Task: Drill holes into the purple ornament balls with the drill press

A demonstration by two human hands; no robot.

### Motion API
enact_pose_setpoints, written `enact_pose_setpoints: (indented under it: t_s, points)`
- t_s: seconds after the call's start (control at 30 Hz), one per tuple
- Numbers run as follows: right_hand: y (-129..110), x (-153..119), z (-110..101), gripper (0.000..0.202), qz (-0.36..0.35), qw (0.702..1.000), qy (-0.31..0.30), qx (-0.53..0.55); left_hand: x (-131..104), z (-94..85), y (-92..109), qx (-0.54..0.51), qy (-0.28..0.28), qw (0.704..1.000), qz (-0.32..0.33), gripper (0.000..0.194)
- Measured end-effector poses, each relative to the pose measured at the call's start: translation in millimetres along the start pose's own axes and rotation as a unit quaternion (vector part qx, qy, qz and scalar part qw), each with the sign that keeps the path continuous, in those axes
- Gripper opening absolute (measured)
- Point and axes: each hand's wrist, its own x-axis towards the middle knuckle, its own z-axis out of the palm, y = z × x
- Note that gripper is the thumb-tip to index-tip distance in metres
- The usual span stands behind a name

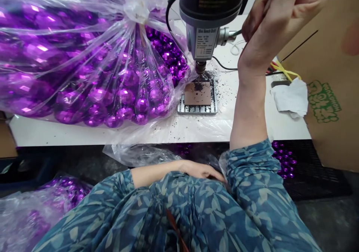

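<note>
A single head-worn camera looks forward and steeply down from above the person's own blouse (193, 211), which fills the bottom of the frame. The white surface (42, 132) crosses the middle, the drill (211, 5) is cut off by the top edge, and the right hand (276, 24) looms large at upper right.

A bag (84, 72) crowds the drill (204, 40) at left; front access is free.
</note>
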Motion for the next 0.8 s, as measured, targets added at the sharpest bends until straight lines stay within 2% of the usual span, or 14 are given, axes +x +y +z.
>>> enact_pose_setpoints:
  t_s: [0.1,0.2,0.23,0.3,0.37,0.4,0.43,0.5,0.53,0.57,0.6,0.67,0.73,0.8]
  points:
    - [-1,-2,1,0.053,-0.021,0.999,0.027,-0.042,8,5.7,14,0.1,-0.075,0.992,-0.034,0.056]
    - [-3,-3,0,0.06,-0.02,0.998,0.018,-0.053,3,-1.1,41,0.253,-0.064,0.964,-0.049,0.053]
    - [-3,-3,-1,0.062,-0.012,0.998,0.012,-0.056,-3,-7.0,55,0.295,-0.037,0.954,-0.04,0.048]
    - [-3,-4,-3,0.064,0.001,0.998,0.006,-0.068,-18,-25.2,86,0.347,0.061,0.936,-0.007,0.031]
    - [-2,-5,-5,0.064,0.005,0.996,0.009,-0.09,-35,-53.8,116,0.374,0.225,0.899,0.027,0.019]
    - [-1,-6,-6,0.063,0.007,0.994,0.01,-0.105,-43,-71.8,128,0.388,0.328,0.86,0.037,0.02]
    - [0,-6,-7,0.062,0.008,0.993,0.009,-0.121,-50,-91.7,139,0.404,0.434,0.804,0.044,0.021]
    - [3,-7,-8,0.061,0.008,0.99,0.005,-0.144,-58,-134.0,153,0.432,0.598,0.672,0.056,0.019]
    - [4,-8,-9,0.06,0.008,0.989,0.004,-0.146,-60,-154.4,158,0.435,0.65,0.62,0.06,0.019]
    - [5,-8,-9,0.06,0.009,0.99,0.002,-0.141,-60,-173.2,163,0.427,0.687,0.585,0.057,0.021]
    - [6,-8,-10,0.06,0.01,0.991,0.001,-0.131,-58,-189.7,167,0.417,0.712,0.564,0.043,0.023]
    - [7,-8,-11,0.06,0.013,0.993,0.001,-0.115,-52,-214.3,174,0.4,0.731,0.553,-0.009,0.029]
    - [5,-9,-12,0.062,0.019,0.993,-0.004,-0.115,-46,-228.1,179,0.407,0.714,0.565,-0.071,0.028]
    - [1,-10,-12,0.062,0.032,0.992,-0.015,-0.119,-43,-233.7,182,0.432,0.677,0.585,-0.112,0.023]
